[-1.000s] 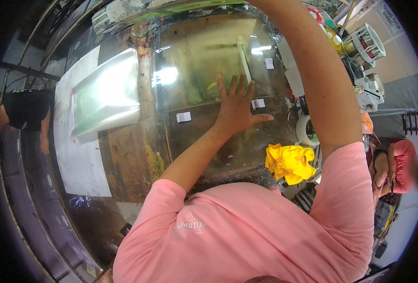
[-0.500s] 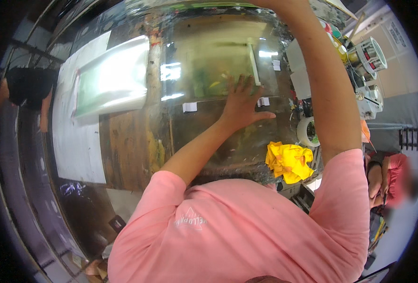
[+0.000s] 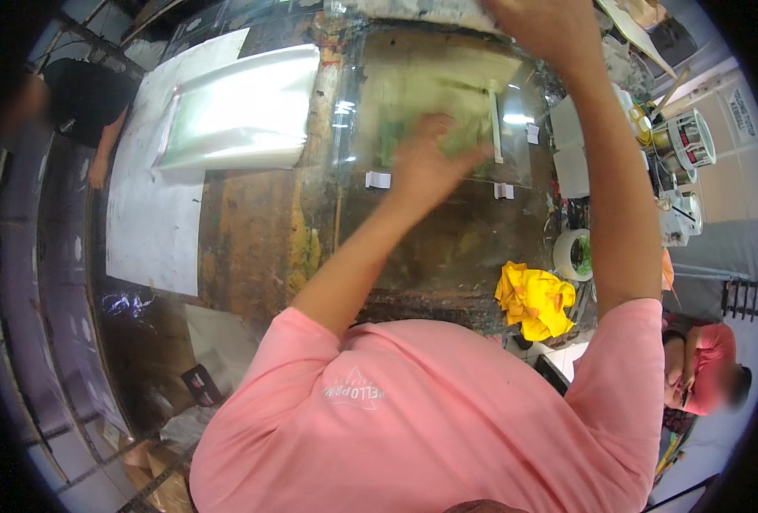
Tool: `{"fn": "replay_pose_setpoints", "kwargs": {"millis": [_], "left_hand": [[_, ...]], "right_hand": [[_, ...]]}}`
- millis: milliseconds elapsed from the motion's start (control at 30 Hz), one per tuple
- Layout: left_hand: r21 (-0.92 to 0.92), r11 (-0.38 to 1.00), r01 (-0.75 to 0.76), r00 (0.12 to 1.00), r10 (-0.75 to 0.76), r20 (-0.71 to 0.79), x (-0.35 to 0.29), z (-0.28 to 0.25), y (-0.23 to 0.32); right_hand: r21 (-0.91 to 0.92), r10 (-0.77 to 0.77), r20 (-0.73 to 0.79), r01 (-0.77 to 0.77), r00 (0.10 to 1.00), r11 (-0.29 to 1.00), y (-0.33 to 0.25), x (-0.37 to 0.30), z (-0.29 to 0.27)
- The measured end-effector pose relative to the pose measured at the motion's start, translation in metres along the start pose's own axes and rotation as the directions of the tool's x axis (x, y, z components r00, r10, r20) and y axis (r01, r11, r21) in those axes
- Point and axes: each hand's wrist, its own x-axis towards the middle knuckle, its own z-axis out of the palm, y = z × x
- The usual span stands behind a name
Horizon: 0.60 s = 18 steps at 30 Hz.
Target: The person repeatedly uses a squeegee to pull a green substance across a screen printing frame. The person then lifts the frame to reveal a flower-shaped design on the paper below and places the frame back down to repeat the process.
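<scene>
My left hand (image 3: 430,162) is over a clear sheet (image 3: 516,154) lying on the dark worktable. Its fingers are blurred by motion, but the thumb stands well apart from them and nothing shows in the hand. Under it is a yellow-green area (image 3: 396,68), with a slim white strip (image 3: 496,128) along the right side. Small white tabs (image 3: 378,180) sit around the sheet. My right hand (image 3: 546,30) is raised at the top edge; its fingers are blurred and partly cut off, so any hold is hidden.
A stack of glossy clear sheets (image 3: 234,111) lies on white board (image 3: 152,231) at left. At right are a crumpled yellow cloth (image 3: 535,299), a tape roll (image 3: 574,255) and several tubs (image 3: 685,141). One person (image 3: 84,103) is at far left, another (image 3: 708,368) at far right.
The view has shifted, so the table appears farther right. My left hand's fingers have drawn in somewhat and blurred. More of my right hand shows, and the green edge at the top is gone.
</scene>
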Motion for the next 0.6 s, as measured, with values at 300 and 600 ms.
{"fn": "replay_pose_setpoints", "kwargs": {"millis": [300, 600], "left_hand": [[-0.084, 0.983, 0.162, 0.987, -0.163, -0.005, -0.029, -0.104, -0.032], [0.542, 0.837, 0.075, 0.997, -0.069, -0.030, -0.063, -0.079, -0.090]], "right_hand": [[0.196, -0.105, 0.618, -0.024, 0.779, 0.980, -0.005, -0.141, 0.015], [0.191, -0.023, 0.564, -0.104, 0.825, 0.976, -0.032, -0.239, 0.053]]}}
